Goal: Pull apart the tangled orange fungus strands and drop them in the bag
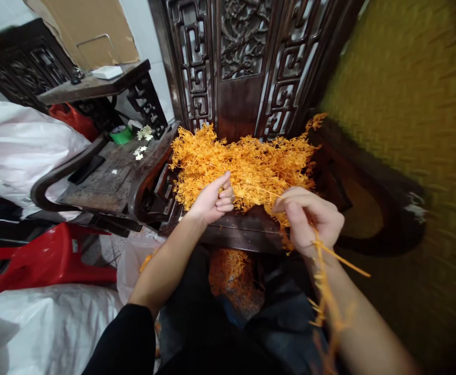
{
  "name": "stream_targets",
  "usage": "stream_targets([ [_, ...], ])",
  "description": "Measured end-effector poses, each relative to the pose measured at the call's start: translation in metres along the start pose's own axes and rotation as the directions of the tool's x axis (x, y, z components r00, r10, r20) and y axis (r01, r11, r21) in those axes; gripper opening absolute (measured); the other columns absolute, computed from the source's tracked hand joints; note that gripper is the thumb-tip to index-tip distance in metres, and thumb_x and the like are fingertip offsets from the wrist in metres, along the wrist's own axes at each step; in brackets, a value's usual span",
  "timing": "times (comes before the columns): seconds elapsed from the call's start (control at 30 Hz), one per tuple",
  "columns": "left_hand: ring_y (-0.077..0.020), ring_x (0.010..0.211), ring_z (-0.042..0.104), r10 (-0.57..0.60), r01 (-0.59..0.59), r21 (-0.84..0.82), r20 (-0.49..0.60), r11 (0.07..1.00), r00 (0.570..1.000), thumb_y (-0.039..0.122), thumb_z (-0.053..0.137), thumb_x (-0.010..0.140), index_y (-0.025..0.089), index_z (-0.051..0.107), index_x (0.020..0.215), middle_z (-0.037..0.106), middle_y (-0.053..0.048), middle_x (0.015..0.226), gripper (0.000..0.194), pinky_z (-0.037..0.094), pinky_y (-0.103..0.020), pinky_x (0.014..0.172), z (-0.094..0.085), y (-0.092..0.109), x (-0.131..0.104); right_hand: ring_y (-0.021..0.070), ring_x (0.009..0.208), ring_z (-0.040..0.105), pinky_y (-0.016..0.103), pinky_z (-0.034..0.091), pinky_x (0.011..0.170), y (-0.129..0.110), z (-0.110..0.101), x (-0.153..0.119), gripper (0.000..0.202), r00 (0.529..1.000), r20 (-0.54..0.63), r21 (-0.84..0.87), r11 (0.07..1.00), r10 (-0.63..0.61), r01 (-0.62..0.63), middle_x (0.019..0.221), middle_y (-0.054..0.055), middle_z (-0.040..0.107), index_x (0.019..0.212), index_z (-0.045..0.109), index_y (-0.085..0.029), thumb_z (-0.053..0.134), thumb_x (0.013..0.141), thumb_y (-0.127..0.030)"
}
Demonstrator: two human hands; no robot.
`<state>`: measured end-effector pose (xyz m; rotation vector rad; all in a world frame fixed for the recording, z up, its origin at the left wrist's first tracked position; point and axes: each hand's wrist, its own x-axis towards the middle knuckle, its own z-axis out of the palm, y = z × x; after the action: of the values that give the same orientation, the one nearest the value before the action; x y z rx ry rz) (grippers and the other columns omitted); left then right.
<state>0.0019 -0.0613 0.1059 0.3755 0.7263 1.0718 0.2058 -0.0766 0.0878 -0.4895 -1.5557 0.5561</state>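
A large heap of orange artificial sprigs (247,164) covers the seat of a dark carved wooden chair (239,107). My left hand (215,199) is closed at the heap's front left edge, its fingers curled round what looks like part of an orange sprig. To the right, my right hand (311,216) pinches orange stems. One thin stem stretches from its fingertips back toward the heap, and a longer orange sprig (323,286) hangs below the palm across the forearm, partly blurred.
A second wooden chair (98,182) at left bears green tape (121,135) and pale flower pieces. A red plastic stool (63,255), white sacks (48,328) and a clear bag (132,260) lie lower left. More orange material (231,276) sits between my legs. A woven mat (411,114) stands right.
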Motion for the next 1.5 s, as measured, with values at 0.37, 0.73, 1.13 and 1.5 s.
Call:
stream_targets([
  [0.37,-0.0012,0.038,0.015,0.150,-0.154,0.291,0.037,0.944,0.988,0.061,0.062,0.093,0.011,0.066,0.098,0.026,0.012,0.055,0.050,0.009,-0.017,0.038,0.001,-0.004,-0.003,0.0156,0.065,0.058,0.031,0.046,0.060,0.000,-0.001,0.002,0.014,0.970,0.040,-0.252,0.937,-0.241,0.243,0.071,0.004,0.063,0.082,0.065,-0.018,0.065,0.081,-0.004],
  [0.73,-0.0031,0.045,0.023,-0.047,-0.217,0.749,0.314,0.626,0.948,0.062,0.065,0.089,0.015,0.053,0.065,0.032,0.008,0.052,0.054,0.013,-0.022,0.045,0.009,-0.010,-0.024,0.0124,0.061,0.053,0.029,0.041,0.059,0.006,-0.008,0.000,0.021,0.997,0.000,-0.354,0.932,-0.079,0.074,0.067,0.001,0.056,0.072,0.056,-0.018,0.058,0.092,-0.013],
  [1.13,-0.0001,0.040,0.031,0.103,-0.224,0.526,0.250,0.821,0.963,0.049,0.070,0.090,0.008,0.071,0.095,0.057,0.001,0.063,0.041,0.014,-0.020,0.042,-0.013,0.007,-0.014,0.0142,0.054,0.048,0.031,0.039,0.054,0.025,-0.016,0.013,0.039,0.902,-0.426,0.120,0.993,0.074,-0.025,0.052,-0.002,0.044,0.061,0.054,-0.018,0.068,0.092,-0.038],
  [1.5,-0.0037,0.049,0.030,0.028,-0.188,0.495,0.312,0.848,0.950,0.047,0.078,0.084,0.011,0.060,0.143,0.043,0.006,0.062,0.071,0.018,-0.021,0.048,0.007,-0.003,-0.023,0.0163,0.053,0.049,0.033,0.038,0.052,0.016,0.005,0.009,0.033,0.949,-0.309,0.167,0.986,0.058,-0.005,0.053,-0.001,0.043,0.064,0.055,-0.020,0.068,0.092,-0.031],
])
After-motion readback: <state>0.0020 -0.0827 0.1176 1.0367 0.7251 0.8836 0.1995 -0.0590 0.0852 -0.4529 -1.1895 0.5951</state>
